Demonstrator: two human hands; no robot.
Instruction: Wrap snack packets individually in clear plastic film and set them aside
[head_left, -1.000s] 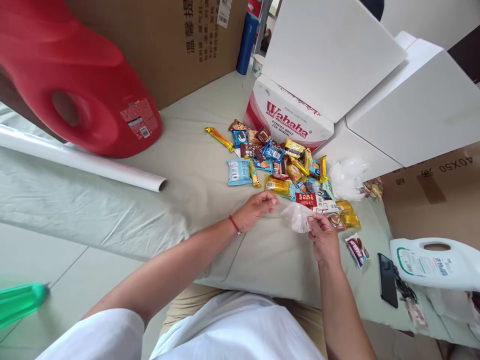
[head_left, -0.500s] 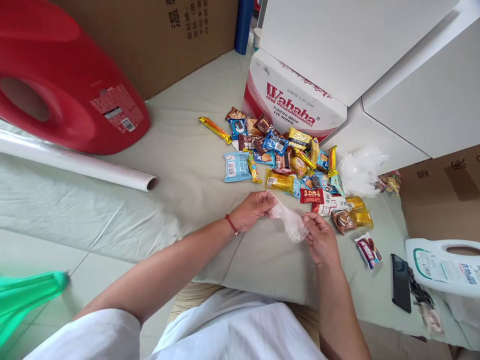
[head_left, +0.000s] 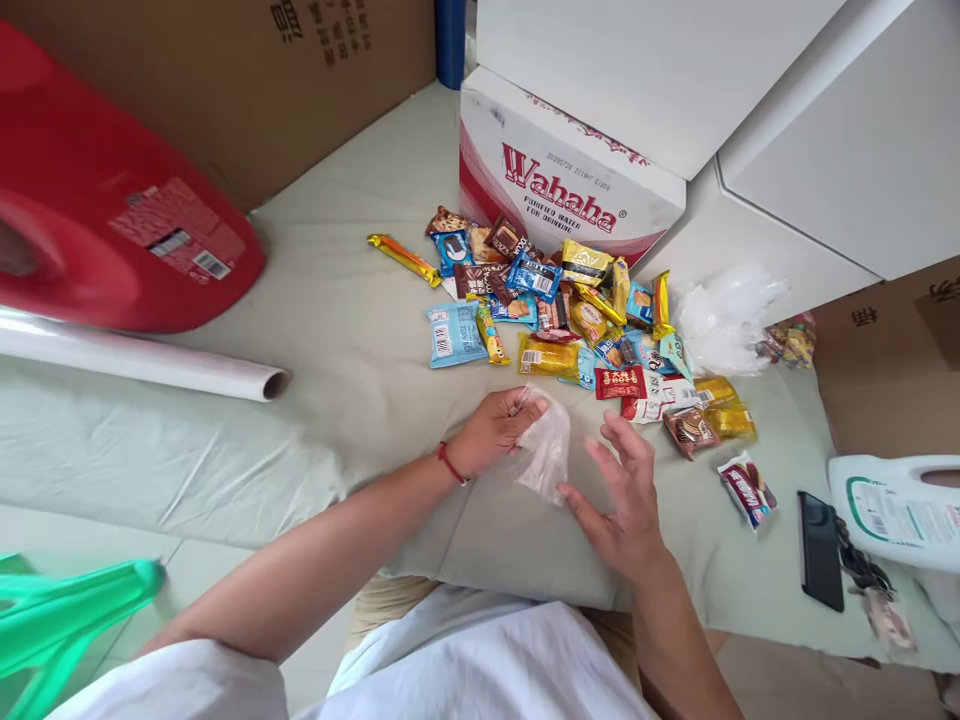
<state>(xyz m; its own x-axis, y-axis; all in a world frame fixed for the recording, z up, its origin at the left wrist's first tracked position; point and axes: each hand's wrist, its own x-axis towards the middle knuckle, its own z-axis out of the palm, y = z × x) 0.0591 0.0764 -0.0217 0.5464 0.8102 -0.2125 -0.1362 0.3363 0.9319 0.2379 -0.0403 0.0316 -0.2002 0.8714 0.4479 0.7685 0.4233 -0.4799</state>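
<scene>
A thin clear plastic bag (head_left: 546,450) hangs from my left hand (head_left: 491,432), which pinches its upper end between thumb and fingers. My right hand (head_left: 621,505) is spread beside the bag's lower end; its thumb tip is at the bag's edge, and whether it touches I cannot tell. Beyond both hands lies a pile of wrapped snacks, among them a light blue packet (head_left: 456,335), a yellow packet (head_left: 551,356) and a red packet (head_left: 619,382). A brown-wrapped snack (head_left: 690,430) and a purple-and-white packet (head_left: 748,490) lie to the right of my right hand.
Behind the snacks stands a Wahaba-style printed water carton (head_left: 555,170) against white cabinets (head_left: 825,130). Crumpled clear bags (head_left: 727,320) lie right of the pile. A red jug (head_left: 150,220) and white roll (head_left: 142,355) are left; a phone (head_left: 820,550) and white bottle (head_left: 900,510) are right.
My right hand has let go of the plastic bag and opened its fingers. The bag, stretched between both hands before, now hangs down from my left hand. The view has shifted slightly.
</scene>
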